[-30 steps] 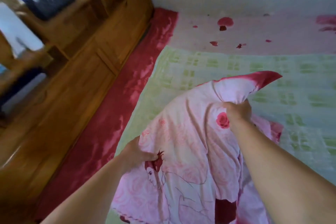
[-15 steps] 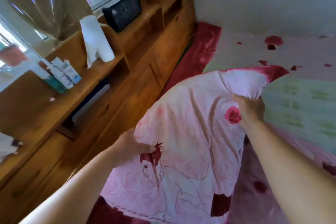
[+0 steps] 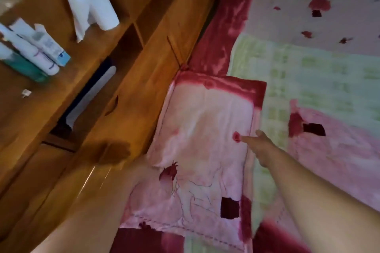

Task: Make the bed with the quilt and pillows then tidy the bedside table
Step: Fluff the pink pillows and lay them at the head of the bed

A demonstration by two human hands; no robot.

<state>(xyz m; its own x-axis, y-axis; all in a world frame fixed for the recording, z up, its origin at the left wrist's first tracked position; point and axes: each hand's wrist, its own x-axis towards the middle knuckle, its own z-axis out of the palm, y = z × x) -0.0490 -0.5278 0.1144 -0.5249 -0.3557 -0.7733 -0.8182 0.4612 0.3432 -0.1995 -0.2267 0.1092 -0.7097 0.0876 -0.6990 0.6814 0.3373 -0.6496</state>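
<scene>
Pink pillow (image 3: 205,129), unheld under the wide right grip (image 3: 261,146), may slide crooked toward the headboard (image 3: 144,68) beyond the left grip (image 3: 141,168), blurred, untellable.

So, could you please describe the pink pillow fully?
The pillow is a rectangle in a pale pink fabric case with dark red borders, a rose and a line-drawn figure. It lies flat on the bed beside the wooden headboard unit. The right hand rests on its right edge; the left hand meets its left edge.

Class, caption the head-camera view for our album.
Left hand and right hand touch a pink pillow lying beside the wooden headboard.
</scene>
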